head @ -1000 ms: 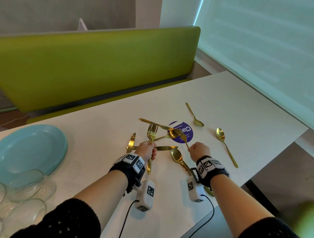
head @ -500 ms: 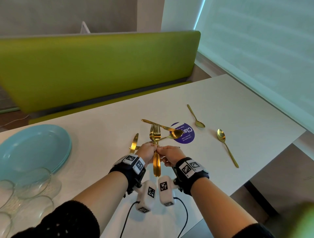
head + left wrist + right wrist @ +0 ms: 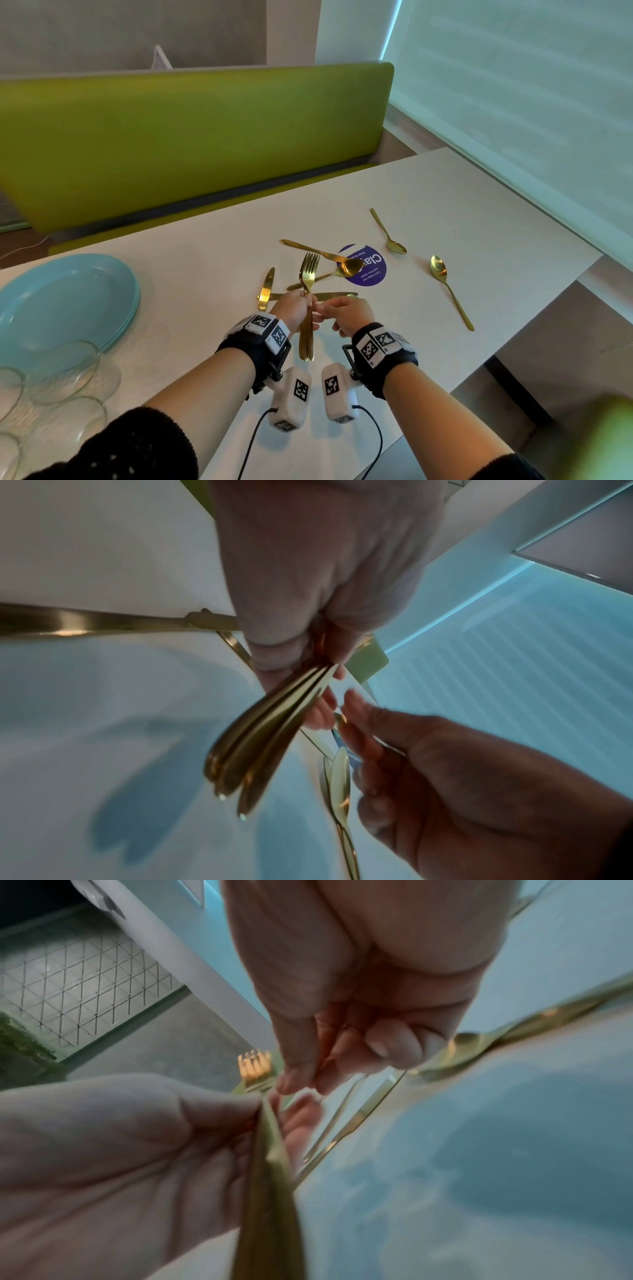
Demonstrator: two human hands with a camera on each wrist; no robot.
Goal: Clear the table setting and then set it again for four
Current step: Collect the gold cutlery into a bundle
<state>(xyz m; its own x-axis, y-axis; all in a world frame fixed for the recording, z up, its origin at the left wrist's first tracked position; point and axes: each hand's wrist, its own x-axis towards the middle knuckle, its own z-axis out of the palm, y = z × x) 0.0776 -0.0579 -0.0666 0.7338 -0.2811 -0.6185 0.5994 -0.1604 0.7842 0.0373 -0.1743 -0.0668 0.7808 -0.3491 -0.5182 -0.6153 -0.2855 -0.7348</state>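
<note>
My left hand (image 3: 295, 307) grips a bundle of gold forks (image 3: 308, 274) by the handles, tines up, just above the white table (image 3: 479, 212). In the left wrist view the fork handles (image 3: 260, 737) fan out below my curled left fingers (image 3: 281, 647). My right hand (image 3: 337, 313) hovers right beside the bundle, fingers loosely bent, holding nothing; a small gap to the forks shows in the left wrist view (image 3: 359, 723). Gold knives (image 3: 266, 289) and spoons (image 3: 349, 269) lie scattered on the table beyond both hands.
A stack of light blue plates (image 3: 65, 308) sits at the left, with clear glass bowls (image 3: 51, 383) in front of it. Two more spoons (image 3: 448, 291) lie to the right near a purple round sticker (image 3: 370, 274). A green bench back (image 3: 188, 137) runs behind the table.
My right hand carried a fork over to the left hand's bundle and let it go; the left hand now holds it with the others, raised slightly.
</note>
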